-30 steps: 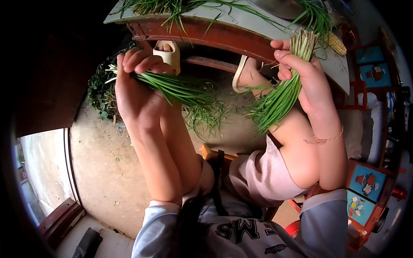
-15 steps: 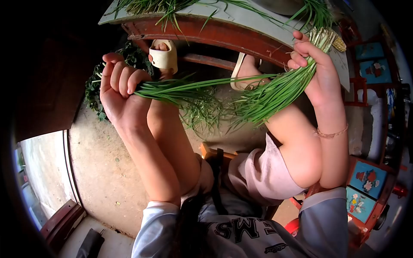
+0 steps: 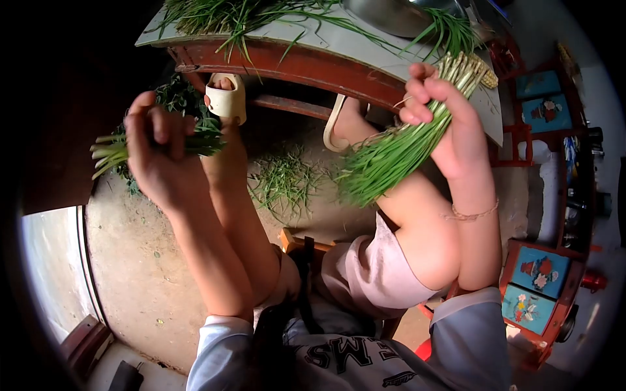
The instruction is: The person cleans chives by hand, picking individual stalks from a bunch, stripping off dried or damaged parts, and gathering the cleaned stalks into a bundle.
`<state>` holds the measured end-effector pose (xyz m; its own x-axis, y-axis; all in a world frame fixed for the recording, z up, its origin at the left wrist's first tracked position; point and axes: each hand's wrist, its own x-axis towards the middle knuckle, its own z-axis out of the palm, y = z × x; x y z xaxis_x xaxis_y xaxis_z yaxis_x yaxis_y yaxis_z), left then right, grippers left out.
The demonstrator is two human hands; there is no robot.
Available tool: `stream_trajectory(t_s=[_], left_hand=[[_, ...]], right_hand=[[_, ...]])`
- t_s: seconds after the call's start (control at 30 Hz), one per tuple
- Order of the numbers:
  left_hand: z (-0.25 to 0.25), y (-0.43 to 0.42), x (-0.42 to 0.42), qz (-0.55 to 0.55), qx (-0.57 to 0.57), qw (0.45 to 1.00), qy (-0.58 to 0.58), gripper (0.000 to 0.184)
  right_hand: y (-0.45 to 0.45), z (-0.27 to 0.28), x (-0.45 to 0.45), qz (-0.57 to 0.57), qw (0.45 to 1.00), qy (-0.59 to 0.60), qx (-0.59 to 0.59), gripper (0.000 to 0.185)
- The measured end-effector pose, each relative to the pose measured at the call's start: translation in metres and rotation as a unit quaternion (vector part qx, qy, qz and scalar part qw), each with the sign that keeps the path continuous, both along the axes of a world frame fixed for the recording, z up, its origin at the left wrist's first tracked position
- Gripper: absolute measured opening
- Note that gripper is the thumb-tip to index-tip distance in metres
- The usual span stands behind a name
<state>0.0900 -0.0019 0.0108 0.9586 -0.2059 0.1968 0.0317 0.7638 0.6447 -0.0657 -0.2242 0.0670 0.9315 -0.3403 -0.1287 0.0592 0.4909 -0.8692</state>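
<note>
At the left, my left hand (image 3: pixel 160 140) is closed around a small bunch of green stalks (image 3: pixel 111 151). Their pale ends stick out to the left, and green leaves show on the other side of the fingers. My right hand (image 3: pixel 450 117) grips a thicker bunch of green stalks (image 3: pixel 394 159). Its pale root ends point up to the right, beside an ear of corn (image 3: pixel 488 77) on the table, and its leaves hang down to the left over my knee. The two bunches are well apart.
Ahead stands a table (image 3: pixel 385 58) with a red side, bearing more green stalks (image 3: pixel 215 16) and a metal bowl (image 3: pixel 385 14). Trimmings (image 3: pixel 287 184) lie on the floor between my legs. Dark leafy plants (image 3: pixel 176 98) are at the left, painted cabinets (image 3: pixel 538 270) at the right.
My left hand has moved left and its bunch has pulled apart from the right one, with the pale ends now showing more. My right hand has shifted slightly left in view.
</note>
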Motion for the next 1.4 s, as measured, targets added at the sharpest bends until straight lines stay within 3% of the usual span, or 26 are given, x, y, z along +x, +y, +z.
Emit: stream_trajectory(t_s=[0.2,0.27,0.4,0.47,0.53,0.57,0.73,0.8,0.83,0.93,1.17,1.23,1.33,1.4], left_hand=[[0.012,-0.022,-0.031,-0.037,0.088,0.995,-0.023,0.012],[0.018,-0.028,-0.043,-0.017,0.192,0.980,-0.044,0.006],[0.019,-0.033,-0.053,-0.101,0.246,0.955,-0.135,0.011],[0.019,-0.042,-0.060,-0.179,0.161,0.966,-0.093,0.011],[0.034,-0.036,-0.061,-0.206,0.252,0.935,-0.136,0.009],[0.033,-0.035,-0.061,-0.215,0.253,0.934,-0.135,0.008],[0.031,-0.035,-0.059,-0.223,0.243,0.939,-0.099,0.003],[0.023,-0.034,-0.057,-0.184,0.257,0.941,-0.120,0.003],[0.025,-0.037,-0.060,-0.161,0.233,0.957,-0.069,0.004],[0.022,-0.036,-0.054,-0.070,0.217,0.972,-0.058,0.004],[0.012,-0.031,-0.042,-0.049,0.186,0.981,-0.035,0.004],[0.007,-0.029,-0.039,0.005,0.147,0.989,-0.022,0.004],[0.011,-0.025,-0.031,0.113,0.163,0.979,-0.035,0.003],[0.011,-0.020,-0.026,0.113,0.165,0.979,-0.024,0.002]], right_hand=[[0.032,0.006,0.009,0.101,0.987,0.054,-0.117,0.039],[0.039,0.005,0.010,0.117,0.985,0.056,-0.115,0.040],[0.042,-0.006,0.011,0.159,0.985,0.020,-0.063,0.040],[0.051,-0.006,0.009,0.149,0.987,0.040,-0.051,0.044],[0.058,-0.006,0.007,0.120,0.985,0.092,-0.084,0.049],[0.058,-0.008,0.010,0.129,0.979,0.095,-0.129,0.052],[0.058,-0.004,0.011,0.154,0.977,0.079,-0.121,0.046],[0.057,-0.004,0.011,0.159,0.979,0.073,-0.107,0.043],[0.056,-0.004,0.013,0.162,0.978,0.058,-0.122,0.038],[0.055,-0.004,0.016,0.154,0.968,0.058,-0.191,0.034],[0.051,-0.002,0.014,0.113,0.979,0.070,-0.154,0.026],[0.044,-0.009,0.015,0.064,0.959,0.036,-0.273,0.022],[0.035,-0.018,0.015,0.047,0.944,0.096,-0.311,0.019],[0.028,-0.032,0.016,0.040,0.931,0.097,-0.349,0.013]])
